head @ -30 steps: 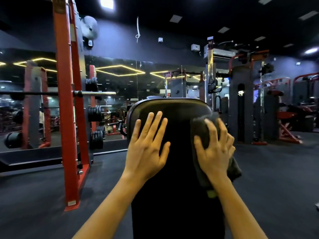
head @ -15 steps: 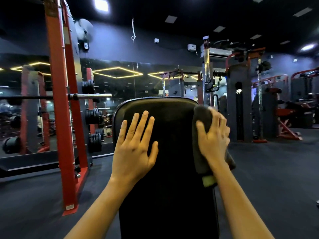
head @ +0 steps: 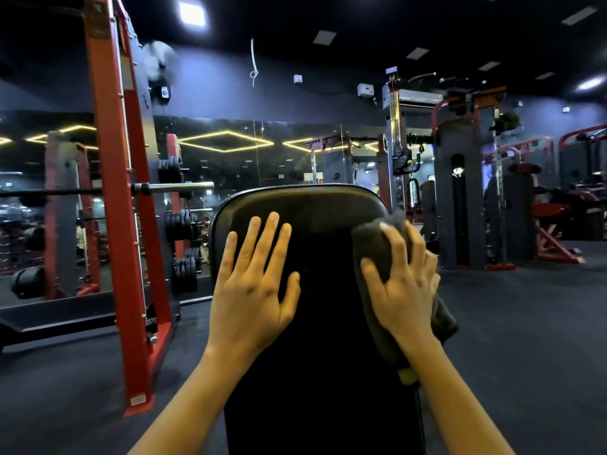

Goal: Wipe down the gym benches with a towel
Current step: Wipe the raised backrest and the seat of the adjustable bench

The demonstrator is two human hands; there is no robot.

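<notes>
The left hand (head: 249,297) is laid flat on the top part of the black bench (head: 322,339), fingers straight. The dark towel (head: 371,244) is pressed against the bench's right edge by the right hand (head: 404,290), fingers spread wide over it. A red rack (head: 111,192) is seen left of the bench.

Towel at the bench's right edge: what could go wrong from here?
The towel hangs partly off the right edge of the bench pad, pressed only by the spread fingers of the right hand, so it could slip to the floor. The area under the flat left hand may go unwiped.
</notes>
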